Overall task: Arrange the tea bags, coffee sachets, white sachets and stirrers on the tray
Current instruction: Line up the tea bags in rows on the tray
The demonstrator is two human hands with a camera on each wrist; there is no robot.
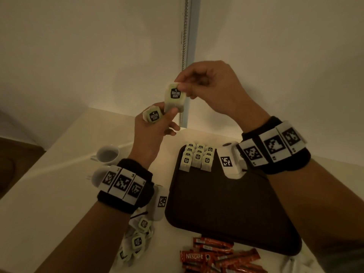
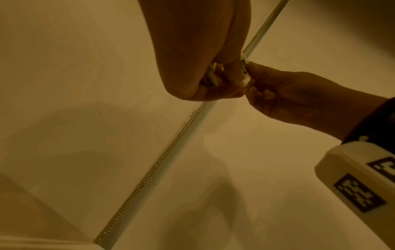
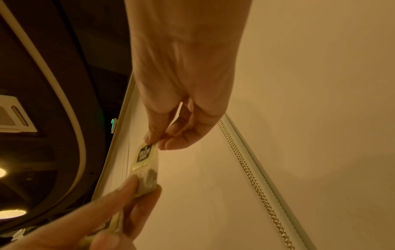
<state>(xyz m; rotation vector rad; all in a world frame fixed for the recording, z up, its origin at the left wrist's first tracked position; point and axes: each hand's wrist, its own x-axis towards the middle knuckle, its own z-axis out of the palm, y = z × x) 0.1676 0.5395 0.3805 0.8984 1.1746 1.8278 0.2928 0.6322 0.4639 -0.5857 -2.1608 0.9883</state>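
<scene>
Coffee sachets (image 1: 220, 257) wait unsorted before the tray (image 1: 226, 203). Above it, my right hand (image 1: 212, 85) pinches one tea bag (image 1: 175, 97) free; my left hand (image 1: 155, 125) grips that bag's lower end plus spares (image 1: 152, 115) for the rows.

I see a white cup (image 1: 108, 154) on the bench (image 1: 49, 194), below and left of the fingers. A beaded chain (image 1: 184, 36) hangs on the wall (image 1: 78, 46) just behind them.

I count nine tea bags on the tray (image 1: 226, 203), two in hand, two cups (image 1: 108, 153).
</scene>
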